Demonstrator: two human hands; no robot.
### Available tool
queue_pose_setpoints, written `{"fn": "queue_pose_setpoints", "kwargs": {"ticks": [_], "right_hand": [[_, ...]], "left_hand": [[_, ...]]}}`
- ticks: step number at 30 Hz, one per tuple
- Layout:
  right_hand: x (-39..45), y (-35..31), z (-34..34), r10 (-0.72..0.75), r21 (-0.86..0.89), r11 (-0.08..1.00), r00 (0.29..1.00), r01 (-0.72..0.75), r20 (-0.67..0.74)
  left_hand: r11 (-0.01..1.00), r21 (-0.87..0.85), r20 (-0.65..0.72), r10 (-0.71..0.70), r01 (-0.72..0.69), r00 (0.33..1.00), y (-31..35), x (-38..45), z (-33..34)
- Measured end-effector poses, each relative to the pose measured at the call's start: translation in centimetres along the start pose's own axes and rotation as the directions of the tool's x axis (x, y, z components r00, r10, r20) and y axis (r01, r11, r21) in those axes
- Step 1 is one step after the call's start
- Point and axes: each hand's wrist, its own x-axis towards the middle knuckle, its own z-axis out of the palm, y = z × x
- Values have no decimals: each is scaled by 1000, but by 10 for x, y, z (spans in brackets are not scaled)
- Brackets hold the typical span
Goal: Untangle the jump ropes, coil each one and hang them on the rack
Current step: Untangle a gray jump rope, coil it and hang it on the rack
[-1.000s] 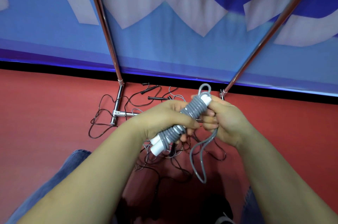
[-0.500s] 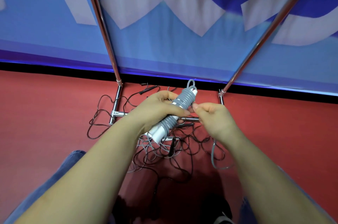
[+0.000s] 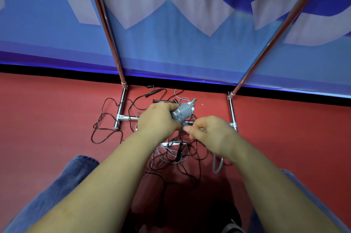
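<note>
My left hand (image 3: 158, 119) grips a grey jump rope (image 3: 183, 112) wound in tight turns around its white handles. The bundle points up and away from me. My right hand (image 3: 208, 133) pinches the loose grey tail of that rope beside the bundle; the tail's loop (image 3: 217, 164) hangs below my right wrist. On the red floor under my hands lies a tangle of thin black ropes (image 3: 182, 154) with black handles (image 3: 152, 93), and a pale rope with a white handle (image 3: 167, 144). The chrome rack (image 3: 121, 107) stands behind, its two uprights rising past the view.
A blue and white banner wall (image 3: 171, 52) runs behind the rack. The rack's low cross bar (image 3: 131, 118) and feet lie among the ropes. My knees in blue jeans (image 3: 62, 185) sit at the lower left and right. A dark shoe (image 3: 229, 221) shows at the bottom.
Both hands have moved away from me and lower with the grey bundle. My right hand has left the bundle's top and now pulls the loose tail to the right.
</note>
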Motion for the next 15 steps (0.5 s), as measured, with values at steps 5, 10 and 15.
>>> {"fn": "queue_pose_setpoints", "kwargs": {"ticks": [5, 10, 15], "right_hand": [[-1, 2, 0, -50, -68, 996, 998, 52, 34], [5, 9, -10, -26, -13, 1000, 998, 25, -52], [1, 17, -24, 11, 489, 869, 991, -77, 137]], "left_hand": [[977, 152, 373, 81, -147, 924, -2, -2, 2], [963, -1, 582, 219, -268, 783, -3, -1, 3], [931, -330, 655, 346, -156, 672, -2, -5, -5]]}}
